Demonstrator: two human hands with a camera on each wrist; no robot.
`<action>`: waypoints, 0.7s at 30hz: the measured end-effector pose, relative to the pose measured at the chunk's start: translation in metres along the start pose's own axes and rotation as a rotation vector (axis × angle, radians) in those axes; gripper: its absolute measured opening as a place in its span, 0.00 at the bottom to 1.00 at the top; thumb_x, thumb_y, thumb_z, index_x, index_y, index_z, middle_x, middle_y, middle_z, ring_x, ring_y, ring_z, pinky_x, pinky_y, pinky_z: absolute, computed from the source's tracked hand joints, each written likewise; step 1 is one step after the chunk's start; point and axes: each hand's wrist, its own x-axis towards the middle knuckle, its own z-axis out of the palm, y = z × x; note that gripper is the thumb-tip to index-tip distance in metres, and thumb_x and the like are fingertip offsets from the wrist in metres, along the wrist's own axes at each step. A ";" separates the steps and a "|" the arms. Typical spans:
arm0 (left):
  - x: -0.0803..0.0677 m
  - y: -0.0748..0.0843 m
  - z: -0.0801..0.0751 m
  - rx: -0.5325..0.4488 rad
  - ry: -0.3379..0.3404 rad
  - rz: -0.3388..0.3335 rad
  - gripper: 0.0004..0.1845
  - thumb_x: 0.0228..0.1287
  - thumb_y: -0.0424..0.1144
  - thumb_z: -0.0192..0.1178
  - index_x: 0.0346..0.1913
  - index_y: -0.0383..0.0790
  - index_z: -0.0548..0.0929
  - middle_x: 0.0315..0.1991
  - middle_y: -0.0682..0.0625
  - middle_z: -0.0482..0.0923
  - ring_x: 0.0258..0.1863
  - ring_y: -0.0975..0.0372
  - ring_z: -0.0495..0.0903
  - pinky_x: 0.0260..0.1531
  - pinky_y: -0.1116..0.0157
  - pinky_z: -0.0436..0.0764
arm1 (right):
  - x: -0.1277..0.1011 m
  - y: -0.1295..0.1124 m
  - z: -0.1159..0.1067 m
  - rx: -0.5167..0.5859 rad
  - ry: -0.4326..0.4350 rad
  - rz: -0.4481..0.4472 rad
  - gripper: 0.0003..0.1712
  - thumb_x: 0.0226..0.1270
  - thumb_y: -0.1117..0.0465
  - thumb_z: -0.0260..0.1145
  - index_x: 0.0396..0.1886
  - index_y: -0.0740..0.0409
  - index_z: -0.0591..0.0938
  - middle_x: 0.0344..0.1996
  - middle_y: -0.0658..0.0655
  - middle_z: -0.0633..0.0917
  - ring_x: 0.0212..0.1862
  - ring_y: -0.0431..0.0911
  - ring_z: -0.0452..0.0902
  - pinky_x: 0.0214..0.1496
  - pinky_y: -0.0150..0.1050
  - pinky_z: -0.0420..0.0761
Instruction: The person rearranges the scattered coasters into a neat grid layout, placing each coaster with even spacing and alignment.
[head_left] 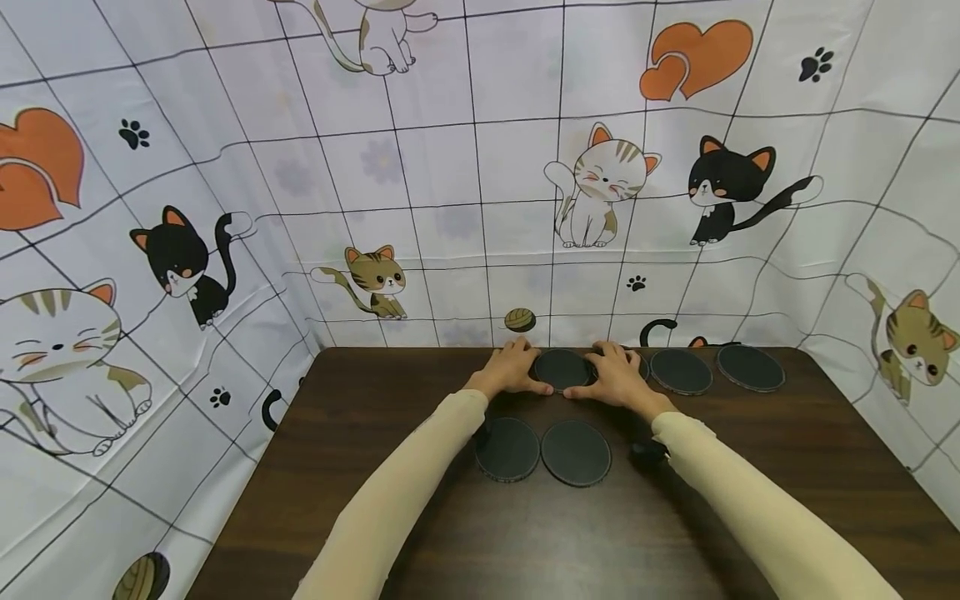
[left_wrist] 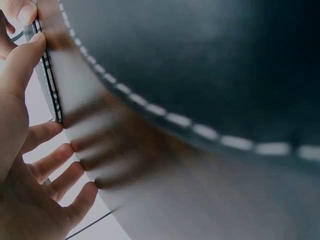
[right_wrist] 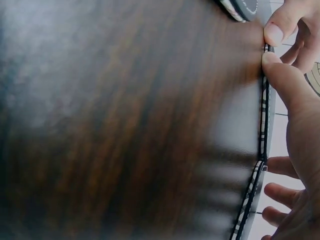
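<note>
On the dark table (head_left: pixel 420 533), a black round coaster (head_left: pixel 562 369) is pinched at its edges by the left hand (head_left: pixel 512 367) and the right hand (head_left: pixel 617 377).

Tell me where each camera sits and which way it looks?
Head: up high, looking forward and down at the table; shows both sleeves, left hand and right hand pinching a dark coaster.
Left wrist: low by the tabletop; shows left-hand fingers at the coaster's edge.
Right wrist: low too; shows right hand at that edge.
All share the coaster.
</note>
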 end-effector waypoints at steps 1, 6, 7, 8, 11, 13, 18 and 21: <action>0.000 0.000 0.000 0.004 0.005 -0.001 0.50 0.60 0.73 0.61 0.78 0.49 0.65 0.71 0.44 0.61 0.70 0.48 0.63 0.66 0.46 0.66 | 0.000 0.000 -0.001 0.005 0.003 -0.001 0.55 0.55 0.28 0.73 0.69 0.66 0.76 0.72 0.73 0.62 0.72 0.71 0.52 0.64 0.73 0.49; 0.001 0.000 -0.002 0.004 0.014 -0.008 0.49 0.60 0.72 0.62 0.78 0.49 0.66 0.71 0.44 0.62 0.69 0.48 0.64 0.65 0.46 0.67 | 0.002 0.001 -0.001 0.009 0.011 -0.014 0.56 0.55 0.28 0.73 0.68 0.67 0.76 0.72 0.73 0.63 0.71 0.72 0.53 0.63 0.73 0.50; 0.001 0.000 -0.001 0.001 0.014 -0.007 0.49 0.60 0.72 0.63 0.78 0.49 0.66 0.71 0.44 0.62 0.69 0.48 0.64 0.64 0.46 0.67 | 0.002 0.002 0.000 0.010 0.011 -0.015 0.56 0.55 0.28 0.73 0.68 0.68 0.76 0.71 0.73 0.63 0.71 0.72 0.54 0.63 0.73 0.50; 0.001 0.000 -0.001 0.000 0.013 -0.008 0.49 0.60 0.72 0.63 0.78 0.49 0.67 0.71 0.45 0.62 0.69 0.49 0.64 0.64 0.46 0.67 | 0.002 0.002 0.000 0.010 0.011 -0.016 0.56 0.55 0.28 0.73 0.68 0.68 0.76 0.71 0.73 0.63 0.71 0.72 0.54 0.63 0.73 0.51; 0.001 -0.001 0.001 0.001 0.011 -0.006 0.48 0.60 0.72 0.62 0.77 0.49 0.67 0.71 0.45 0.62 0.68 0.49 0.64 0.64 0.47 0.68 | 0.001 0.002 0.002 0.027 0.016 -0.021 0.55 0.55 0.28 0.73 0.67 0.68 0.76 0.71 0.73 0.64 0.70 0.71 0.56 0.62 0.72 0.52; 0.000 -0.001 0.002 0.001 0.012 -0.009 0.48 0.60 0.72 0.62 0.77 0.49 0.67 0.71 0.46 0.62 0.68 0.50 0.64 0.64 0.47 0.68 | 0.001 0.002 0.003 0.040 0.023 -0.028 0.55 0.55 0.29 0.73 0.66 0.69 0.77 0.70 0.72 0.65 0.70 0.71 0.56 0.62 0.71 0.52; -0.001 -0.002 0.002 -0.006 0.025 -0.006 0.48 0.59 0.73 0.62 0.76 0.50 0.69 0.70 0.46 0.62 0.67 0.51 0.65 0.64 0.48 0.68 | 0.002 0.001 0.004 0.047 0.036 -0.048 0.54 0.55 0.29 0.74 0.65 0.70 0.77 0.70 0.72 0.65 0.70 0.70 0.57 0.62 0.71 0.52; -0.001 -0.003 0.001 -0.022 0.030 0.005 0.48 0.58 0.73 0.63 0.75 0.50 0.70 0.70 0.47 0.63 0.67 0.51 0.66 0.64 0.48 0.68 | 0.002 0.001 0.001 0.038 0.037 -0.062 0.54 0.54 0.30 0.75 0.65 0.70 0.77 0.71 0.72 0.65 0.70 0.68 0.57 0.63 0.70 0.52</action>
